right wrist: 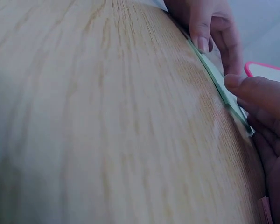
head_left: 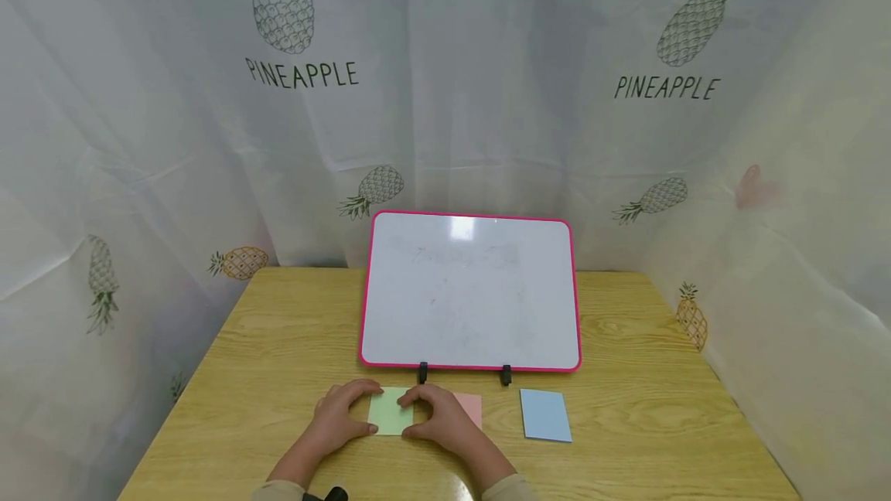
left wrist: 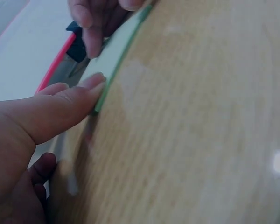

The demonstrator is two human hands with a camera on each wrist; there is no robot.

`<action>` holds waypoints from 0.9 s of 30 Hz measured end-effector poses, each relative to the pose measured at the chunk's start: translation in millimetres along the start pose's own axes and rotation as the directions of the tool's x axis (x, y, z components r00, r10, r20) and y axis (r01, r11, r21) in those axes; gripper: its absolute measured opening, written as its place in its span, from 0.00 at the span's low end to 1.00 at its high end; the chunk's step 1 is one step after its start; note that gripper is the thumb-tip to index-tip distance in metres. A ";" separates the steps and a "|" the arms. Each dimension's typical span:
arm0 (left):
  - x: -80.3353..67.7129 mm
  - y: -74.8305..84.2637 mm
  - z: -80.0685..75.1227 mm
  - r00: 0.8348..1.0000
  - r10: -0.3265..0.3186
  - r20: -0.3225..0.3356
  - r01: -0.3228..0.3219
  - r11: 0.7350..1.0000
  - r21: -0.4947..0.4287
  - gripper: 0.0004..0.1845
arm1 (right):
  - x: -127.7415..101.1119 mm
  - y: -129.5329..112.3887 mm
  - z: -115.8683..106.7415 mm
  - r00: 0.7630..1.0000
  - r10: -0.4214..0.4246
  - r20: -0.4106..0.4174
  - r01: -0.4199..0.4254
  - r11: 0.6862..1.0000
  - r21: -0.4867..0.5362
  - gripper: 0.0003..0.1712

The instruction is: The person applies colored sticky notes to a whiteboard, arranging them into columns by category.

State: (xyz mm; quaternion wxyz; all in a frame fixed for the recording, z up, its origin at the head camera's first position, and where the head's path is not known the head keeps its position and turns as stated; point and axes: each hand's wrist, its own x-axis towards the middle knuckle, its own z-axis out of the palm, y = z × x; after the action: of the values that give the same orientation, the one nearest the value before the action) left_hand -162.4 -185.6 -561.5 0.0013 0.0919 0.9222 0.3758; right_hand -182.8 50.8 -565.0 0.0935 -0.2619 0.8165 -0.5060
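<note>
A square pad of light green sticky notes [head_left: 390, 417] lies on the table between the two hands. My left hand [head_left: 337, 417] holds its left side, thumb at the near corner and index finger at the far corner. In the left wrist view the left thumb [left wrist: 70, 105] rests on the pad's end. My right hand [head_left: 443, 417] grips the right side, its index fingertip over the top sheet and its thumb at the near right corner. Partly hidden behind the right hand is a pink sticky note pad [head_left: 470, 406]. A blue sticky note pad [head_left: 546, 416] lies apart to the right.
A whiteboard [head_left: 469, 292] with a pink frame leans back behind the pads, on two black feet [head_left: 506, 375]. The wooden table [head_left: 647, 400] reaches a curtain [head_left: 480, 99] printed with pineapples at the back and sides.
</note>
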 end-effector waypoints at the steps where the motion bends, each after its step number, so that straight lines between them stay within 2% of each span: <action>1: -0.7 0.3 0.4 1.000 0.005 0.000 -0.005 1.000 0.013 0.29 | -0.1 0.1 0.2 1.000 0.003 0.003 -0.003 1.000 -0.004 0.21; 6: -3.3 0.6 2.1 0.999 0.054 -0.002 -0.054 0.995 0.089 0.30 | -0.1 1.0 1.2 1.000 0.007 0.011 -0.006 1.000 -0.017 0.21; 12: -4.9 -0.8 2.9 0.996 0.092 -0.006 -0.090 0.988 0.125 0.28 | 0.1 2.3 2.1 1.000 -0.001 0.018 0.001 1.000 -0.024 0.20; 20: -1.9 0.3 2.6 0.999 0.042 -0.022 -0.040 0.995 0.087 0.23 | -0.7 -0.5 -0.2 1.000 -0.009 0.019 0.009 1.000 -0.029 0.19; 27: 0.9 -1.8 7.3 0.999 0.018 -0.051 -0.013 0.996 0.089 0.20 | -0.9 0.6 -1.4 0.997 -0.062 0.048 0.064 0.997 -0.044 0.19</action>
State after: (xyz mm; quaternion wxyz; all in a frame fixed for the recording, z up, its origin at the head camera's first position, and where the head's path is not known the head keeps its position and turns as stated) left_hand -163.1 -181.7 -568.0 -0.0296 0.0891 0.9370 0.3366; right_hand -182.8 52.5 -565.0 0.0904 -0.3011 0.8169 -0.4836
